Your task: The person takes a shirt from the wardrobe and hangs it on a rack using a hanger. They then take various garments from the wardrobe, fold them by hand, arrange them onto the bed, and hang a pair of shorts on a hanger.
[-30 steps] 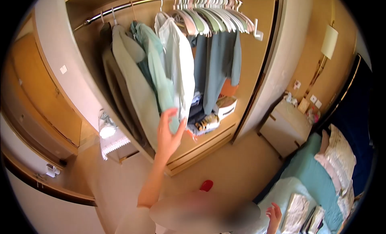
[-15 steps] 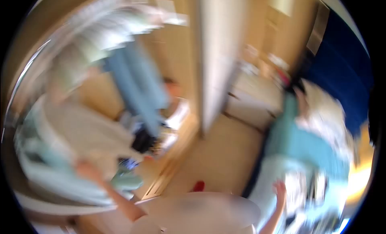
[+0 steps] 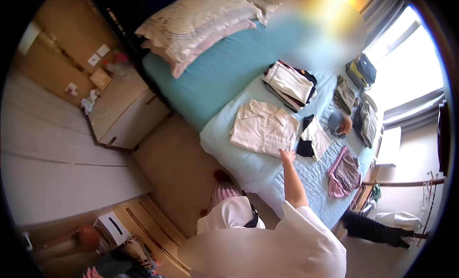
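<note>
My right hand (image 3: 288, 156) reaches over the bed with its fingers stretched out, touching the lower edge of a folded cream shirt (image 3: 264, 127). The shirt lies flat, collar away from me. Just right of it are a folded white and black garment (image 3: 315, 138) and, farther back, a stack of folded clothes (image 3: 290, 84). Pinkish fingertips, seemingly of my left hand (image 3: 92, 273), show at the bottom left edge beside dark cloth (image 3: 114, 262). The rest of that hand is out of frame, and its grip cannot be made out.
More clothes lie on the bed, including a pink and grey garment (image 3: 345, 172) and a rolled blue and tan item (image 3: 339, 123). Pillows (image 3: 196, 24) are at its head. A bedside cabinet (image 3: 126, 115) stands left, and the wardrobe floor (image 3: 158, 230) holds a white box (image 3: 113, 228).
My view has swung from the wardrobe's hanging clothes to the bed. My right hand has come down from above the bed to the cream shirt; my left has mostly left the view.
</note>
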`<move>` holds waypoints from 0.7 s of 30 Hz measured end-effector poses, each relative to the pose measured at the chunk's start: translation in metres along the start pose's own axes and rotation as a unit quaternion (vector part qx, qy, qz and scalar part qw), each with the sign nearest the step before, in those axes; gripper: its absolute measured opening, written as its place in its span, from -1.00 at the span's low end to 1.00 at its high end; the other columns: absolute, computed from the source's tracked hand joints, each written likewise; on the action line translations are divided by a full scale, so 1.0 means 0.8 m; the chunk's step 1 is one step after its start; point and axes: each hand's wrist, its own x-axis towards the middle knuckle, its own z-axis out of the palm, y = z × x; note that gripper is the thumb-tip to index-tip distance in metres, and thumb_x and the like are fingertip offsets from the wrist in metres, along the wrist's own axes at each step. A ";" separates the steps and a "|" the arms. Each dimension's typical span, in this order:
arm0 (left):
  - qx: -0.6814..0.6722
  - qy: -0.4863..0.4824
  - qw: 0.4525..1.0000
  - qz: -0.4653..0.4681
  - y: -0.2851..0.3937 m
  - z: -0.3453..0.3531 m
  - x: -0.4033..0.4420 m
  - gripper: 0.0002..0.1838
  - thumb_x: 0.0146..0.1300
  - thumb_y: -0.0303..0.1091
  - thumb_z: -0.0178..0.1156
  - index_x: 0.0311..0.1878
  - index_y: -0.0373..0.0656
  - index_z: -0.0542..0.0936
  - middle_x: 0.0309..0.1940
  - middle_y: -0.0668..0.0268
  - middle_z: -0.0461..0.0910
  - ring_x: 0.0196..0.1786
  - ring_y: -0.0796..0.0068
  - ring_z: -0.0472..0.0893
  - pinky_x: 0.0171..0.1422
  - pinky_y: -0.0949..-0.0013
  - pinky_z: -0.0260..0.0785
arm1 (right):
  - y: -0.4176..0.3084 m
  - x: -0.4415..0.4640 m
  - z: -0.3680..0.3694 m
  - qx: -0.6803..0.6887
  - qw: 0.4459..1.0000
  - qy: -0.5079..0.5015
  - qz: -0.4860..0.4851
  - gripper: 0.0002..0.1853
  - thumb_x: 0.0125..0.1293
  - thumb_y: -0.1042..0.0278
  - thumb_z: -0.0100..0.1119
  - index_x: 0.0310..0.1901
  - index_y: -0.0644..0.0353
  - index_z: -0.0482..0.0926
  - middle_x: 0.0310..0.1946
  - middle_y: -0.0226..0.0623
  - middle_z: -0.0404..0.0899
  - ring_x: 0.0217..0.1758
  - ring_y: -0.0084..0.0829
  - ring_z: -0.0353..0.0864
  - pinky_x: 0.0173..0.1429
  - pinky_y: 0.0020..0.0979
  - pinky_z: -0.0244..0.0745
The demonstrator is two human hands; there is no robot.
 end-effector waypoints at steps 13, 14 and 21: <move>-0.332 -0.585 0.737 -0.067 0.300 0.513 -0.123 -0.76 0.27 -0.52 0.01 0.00 -0.26 0.45 -0.09 0.22 0.53 -0.04 0.46 0.54 0.10 0.41 0.35 | -0.055 0.052 -0.124 0.312 0.891 -0.202 -0.262 -0.54 0.06 0.42 0.24 0.04 0.29 0.41 -0.48 -0.27 0.58 -0.43 -0.65 0.50 -0.40 -0.54 0.38; -0.364 -0.595 0.717 0.000 0.347 0.536 -0.131 -0.77 0.21 -0.55 0.06 -0.04 -0.25 0.49 -0.07 0.22 0.53 -0.01 0.40 0.53 0.12 0.39 0.33 | -0.077 0.017 -0.165 0.329 0.870 -0.252 -0.266 -0.55 0.07 0.45 0.23 0.03 0.28 0.40 -0.51 -0.34 0.55 -0.42 -0.71 0.44 -0.42 -0.56 0.33; -0.544 -0.547 0.611 0.179 0.580 0.602 -0.189 -0.64 0.15 -0.47 0.12 0.06 -0.17 0.45 -0.08 0.21 0.52 -0.03 0.26 0.49 0.12 0.31 0.28 | -0.100 -0.181 -0.379 0.356 0.828 -0.232 -0.366 -0.73 -0.02 0.50 0.29 -0.22 0.28 0.54 -0.51 -0.36 0.50 -0.49 -0.61 0.39 -0.44 -0.53 0.27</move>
